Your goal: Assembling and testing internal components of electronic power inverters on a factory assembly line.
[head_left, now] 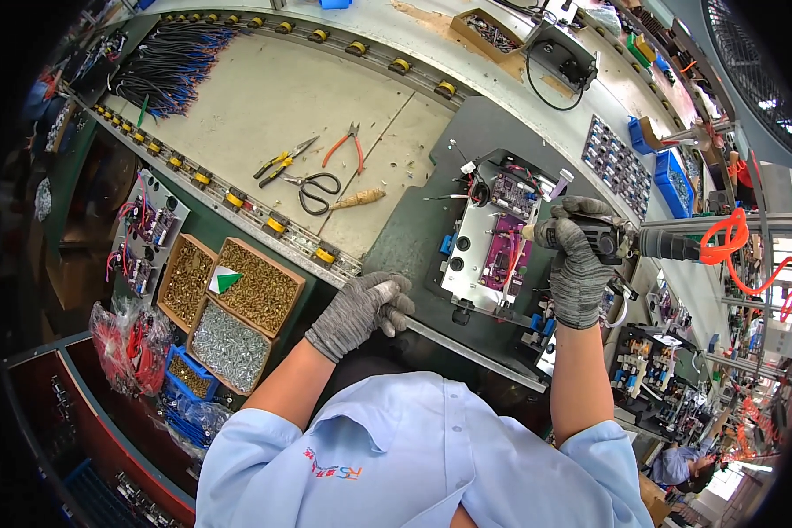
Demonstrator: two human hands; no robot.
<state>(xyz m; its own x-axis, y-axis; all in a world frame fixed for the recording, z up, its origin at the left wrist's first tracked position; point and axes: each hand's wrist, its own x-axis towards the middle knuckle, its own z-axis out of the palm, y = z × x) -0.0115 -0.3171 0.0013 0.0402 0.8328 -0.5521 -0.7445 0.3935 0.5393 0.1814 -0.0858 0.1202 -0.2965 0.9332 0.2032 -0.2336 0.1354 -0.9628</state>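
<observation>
My right hand (579,273), in a grey knit glove, is closed round a dark power screwdriver (605,241). The tool lies nearly sideways, its front end toward the purple circuit board (502,251); whether the bit touches a screw is too small to tell. That board sits on a silver metal chassis (468,280) with wires, capacitors and a second board, resting on a dark plate (396,251). My left hand (361,314), gloved too, hovers by the bench's front rail (466,345). Its fingers are curled together; what they hold, if anything, is hidden.
Diagonal pliers (350,145), yellow-handled pliers (282,164) and black scissors (315,191) lie on the bench. Cardboard boxes of brass parts (260,286) and silver screws (229,345) stand at left. An orange coiled hose (722,238) hangs at right. Wire bundles (167,70) lie far left.
</observation>
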